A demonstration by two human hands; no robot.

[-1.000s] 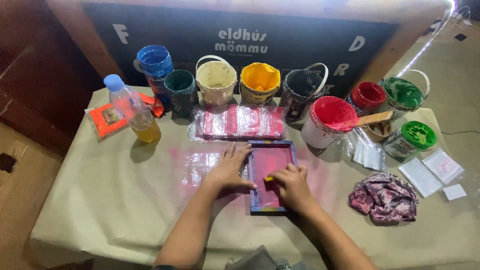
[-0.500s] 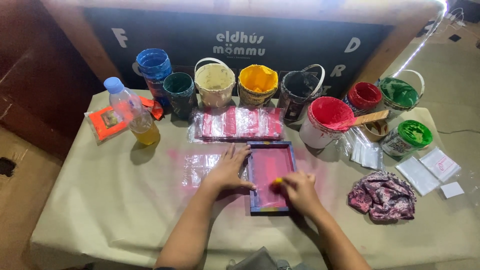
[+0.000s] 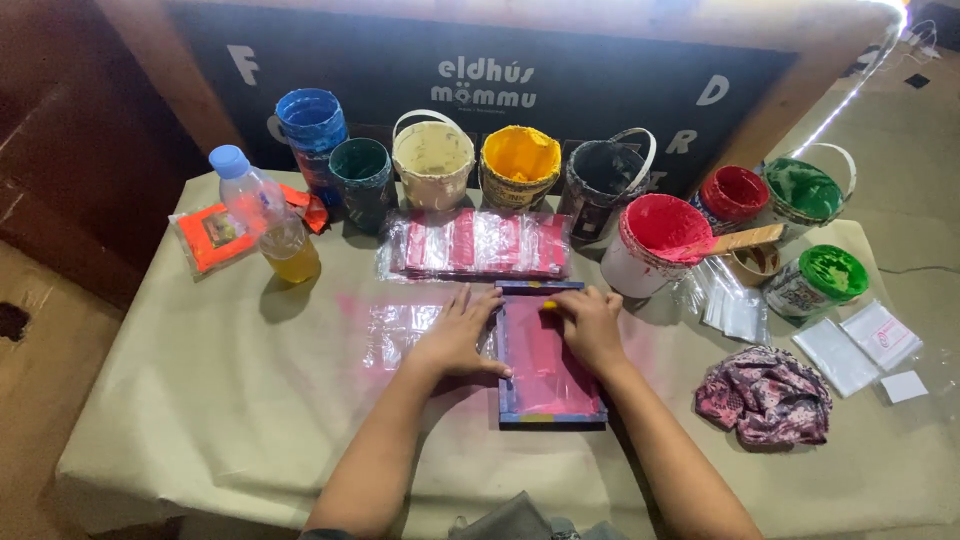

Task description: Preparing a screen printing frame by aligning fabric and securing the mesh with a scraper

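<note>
Two bare forearms, no sleeves visible; hands (image 3: 455, 340) without gloves, rings or watch.

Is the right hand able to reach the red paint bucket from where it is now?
Probably yes. The right hand rests on the screen frame, and the red paint bucket stands just beyond it, with nothing between them.

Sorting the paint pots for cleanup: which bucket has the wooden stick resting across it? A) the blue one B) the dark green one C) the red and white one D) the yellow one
C: the wooden stick lies across the rim of the red and white bucket.
</note>
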